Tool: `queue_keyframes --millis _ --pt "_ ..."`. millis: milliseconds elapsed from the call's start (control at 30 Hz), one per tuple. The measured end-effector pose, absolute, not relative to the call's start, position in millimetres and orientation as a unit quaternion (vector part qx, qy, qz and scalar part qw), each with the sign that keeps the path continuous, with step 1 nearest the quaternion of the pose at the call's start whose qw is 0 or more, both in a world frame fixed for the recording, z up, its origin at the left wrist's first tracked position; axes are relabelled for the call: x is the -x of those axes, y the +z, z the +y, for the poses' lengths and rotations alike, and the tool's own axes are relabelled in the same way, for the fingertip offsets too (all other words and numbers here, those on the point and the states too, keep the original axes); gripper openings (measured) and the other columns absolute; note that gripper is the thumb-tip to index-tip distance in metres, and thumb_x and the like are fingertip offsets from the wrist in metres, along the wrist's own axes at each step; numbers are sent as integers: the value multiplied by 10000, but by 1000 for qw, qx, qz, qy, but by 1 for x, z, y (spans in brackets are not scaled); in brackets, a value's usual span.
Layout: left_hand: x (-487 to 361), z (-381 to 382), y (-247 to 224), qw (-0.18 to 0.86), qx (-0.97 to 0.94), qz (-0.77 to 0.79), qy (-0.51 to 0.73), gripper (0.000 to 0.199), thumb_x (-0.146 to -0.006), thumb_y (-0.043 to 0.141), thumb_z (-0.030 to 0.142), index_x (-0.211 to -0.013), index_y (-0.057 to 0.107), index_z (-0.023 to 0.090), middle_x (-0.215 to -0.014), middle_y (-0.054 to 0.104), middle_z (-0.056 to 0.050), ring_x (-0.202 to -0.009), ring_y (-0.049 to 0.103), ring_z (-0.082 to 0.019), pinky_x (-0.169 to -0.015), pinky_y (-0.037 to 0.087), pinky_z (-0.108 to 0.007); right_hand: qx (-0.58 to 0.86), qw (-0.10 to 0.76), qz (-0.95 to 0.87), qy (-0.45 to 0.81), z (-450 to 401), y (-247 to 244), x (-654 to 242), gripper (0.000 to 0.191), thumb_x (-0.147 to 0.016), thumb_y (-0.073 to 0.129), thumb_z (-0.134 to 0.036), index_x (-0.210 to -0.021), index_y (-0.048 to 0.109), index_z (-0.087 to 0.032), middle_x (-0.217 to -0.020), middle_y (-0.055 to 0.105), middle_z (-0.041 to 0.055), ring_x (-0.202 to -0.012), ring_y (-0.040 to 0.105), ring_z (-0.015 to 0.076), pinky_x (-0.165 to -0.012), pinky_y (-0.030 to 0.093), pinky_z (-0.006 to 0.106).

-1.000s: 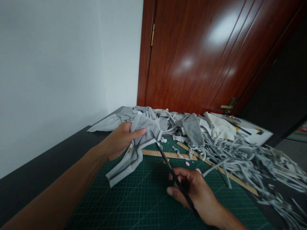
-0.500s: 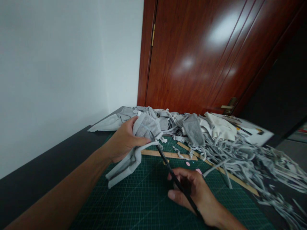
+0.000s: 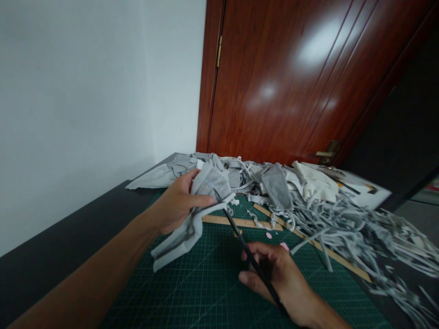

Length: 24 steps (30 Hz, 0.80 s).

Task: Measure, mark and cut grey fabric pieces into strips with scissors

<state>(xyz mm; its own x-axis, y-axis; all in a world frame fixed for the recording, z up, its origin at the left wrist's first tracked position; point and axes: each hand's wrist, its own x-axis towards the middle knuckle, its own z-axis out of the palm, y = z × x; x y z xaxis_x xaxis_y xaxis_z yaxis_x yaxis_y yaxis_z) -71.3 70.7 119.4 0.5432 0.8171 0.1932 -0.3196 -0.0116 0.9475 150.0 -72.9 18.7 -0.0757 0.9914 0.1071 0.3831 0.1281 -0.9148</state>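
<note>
Light grey fabric (image 3: 214, 180) is pinched between the thumb and fingers of my left hand (image 3: 176, 201), and a folded length of it hangs down toward the green cutting mat (image 3: 206, 278). My right hand (image 3: 270, 274) is closed around dark, long-bladed scissors (image 3: 236, 228). Their tip points up and left and lies at the fabric, close to my left thumb. A pale edge strip of the fabric crosses the blades. The handle loops are mostly hidden in my right hand.
Two wooden rulers (image 3: 247, 222) lie on the mat, near small pink pieces (image 3: 269, 236). Grey and white fabric pieces (image 3: 277, 185) line the back, and a heap of grey strips (image 3: 336, 228) spreads along the right. Behind stand a brown door (image 3: 267, 82) and a white wall (image 3: 103, 91).
The pale edge strip by the scissors now sticks out farther to the right. My right hand has moved very slightly left; both hands keep their hold.
</note>
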Motion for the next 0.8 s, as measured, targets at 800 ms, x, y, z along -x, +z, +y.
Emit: queue_keyframes --millis 800 --pt "78 78 120 647 -581 212 445 563 -626 938 133 -1123 674 151 -1010 806 -59 -878 768 -204 -804 616 -314 522 424 -621 402 -69 18 -151 382 -770 918 -460 -933 681 -210 -651 461 -81 -584 371 111 -539 279 249"
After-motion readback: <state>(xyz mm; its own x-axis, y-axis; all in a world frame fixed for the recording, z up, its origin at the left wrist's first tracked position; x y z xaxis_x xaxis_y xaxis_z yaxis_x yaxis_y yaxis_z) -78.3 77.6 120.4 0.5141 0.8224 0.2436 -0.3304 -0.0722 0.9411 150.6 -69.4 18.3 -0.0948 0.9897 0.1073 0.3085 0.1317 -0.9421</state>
